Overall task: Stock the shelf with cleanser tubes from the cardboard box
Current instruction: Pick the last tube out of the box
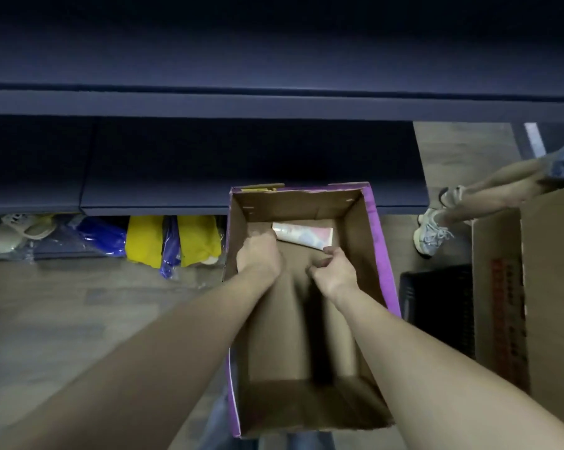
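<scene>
An open cardboard box [379,248] with purple outer sides stands on the floor in front of the dark blue shelf [241,105]. One white and pink cleanser tube [301,234] lies across the box's far end. My left hand [259,254] reaches down inside the box against the tube's left end; its fingers are hidden beneath it. My right hand [334,271] is lower right of the tube with its fingers curled. Its index finger touches the tube's near right corner and its thumb is off the tube.
Yellow and blue plastic-wrapped packs [173,238] and a beige shoe [18,232] lie under the lowest shelf at left. Right of the box stand a black crate [436,293] and a large brown carton [533,287]. Another person's legs and sneakers [433,232] are at right.
</scene>
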A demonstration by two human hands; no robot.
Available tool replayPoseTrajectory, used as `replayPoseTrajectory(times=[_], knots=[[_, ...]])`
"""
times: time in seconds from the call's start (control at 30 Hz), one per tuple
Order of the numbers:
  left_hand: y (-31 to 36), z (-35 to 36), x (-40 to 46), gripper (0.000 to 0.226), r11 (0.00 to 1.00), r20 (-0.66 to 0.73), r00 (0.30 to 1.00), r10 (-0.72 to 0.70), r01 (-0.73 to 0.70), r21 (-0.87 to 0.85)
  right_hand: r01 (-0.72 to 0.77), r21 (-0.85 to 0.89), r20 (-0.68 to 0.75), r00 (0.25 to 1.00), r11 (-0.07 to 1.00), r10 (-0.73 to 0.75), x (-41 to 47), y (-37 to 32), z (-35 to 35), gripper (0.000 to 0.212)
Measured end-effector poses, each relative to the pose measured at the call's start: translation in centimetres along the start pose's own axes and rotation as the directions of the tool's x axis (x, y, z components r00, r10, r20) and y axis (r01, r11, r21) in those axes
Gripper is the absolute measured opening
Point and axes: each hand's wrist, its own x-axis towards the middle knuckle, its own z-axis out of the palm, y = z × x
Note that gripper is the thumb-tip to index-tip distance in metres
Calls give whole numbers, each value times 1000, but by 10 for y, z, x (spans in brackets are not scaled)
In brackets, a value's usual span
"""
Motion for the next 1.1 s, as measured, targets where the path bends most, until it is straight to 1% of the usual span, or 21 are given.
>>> replayPoseTrajectory(times=[0.07,0.13,0.2,0.27,0.33,0.4,0.47,0.57,0.63,0.67,0.7,0.77,0.8,0.87,0.93,0.97,1.0,1.07,1.1], knots=[[3,20,20,36,1000,13,1000,-24,23,14,-20,7,33,999,1000,20,22,13,9,58],[4,37,37,40,999,27,999,-26,26,32,-41,19,51,998,999,40,37,23,17,57],[9,51,54,44,998,37,999,3,-6,65,-63,9,66,996,998,62,51,35,23,53],[15,61,67,44,989,16,997,69,-71,134,-80,-6,87,993,997,80,58,46,27,51],[23,71,81,45,959,-10,985,171,-164,231,-104,-13,93,990,994,105,65,58,27,51],[31,81,95,48,935,-3,972,236,-226,272,-129,-6,88,988,992,129,74,67,25,52],[36,90,106,49,906,21,966,259,-251,340,-155,16,80,985,988,153,81,73,21,55],[38,100,111,50,801,47,953,298,-277,530,-174,29,70,983,984,171,90,77,17,57],[36,103,109,50,767,14,945,328,-275,580,-175,36,69,983,984,172,93,77,19,58],[35,105,108,48,773,-10,943,332,-266,576,-173,30,65,983,984,171,94,77,21,59],[33,107,105,46,800,-31,949,314,-247,546,-169,26,61,984,985,168,93,76,22,60],[30,109,98,45,882,-54,970,236,-190,431,-166,22,61,984,986,165,91,72,24,61],[28,109,95,44,924,-59,981,186,-155,350,-165,18,65,984,986,163,90,69,23,61],[21,108,90,43,988,-47,994,100,-94,125,-146,9,64,987,989,145,85,61,22,62],[17,103,82,43,995,-10,998,58,-59,-84,-119,-15,61,991,993,119,81,52,21,63],[15,97,76,45,991,0,1000,31,-30,-127,-102,-26,57,993,994,104,78,46,20,63],[15,92,70,50,992,4,1000,-10,10,-122,-88,-29,51,995,996,89,75,41,19,62],[13,78,54,59,995,-10,996,-87,86,-54,-68,-13,44,997,998,69,67,33,16,59],[13,72,48,60,994,-16,995,-100,99,-45,-60,-6,41,997,998,60,63,30,14,57]])
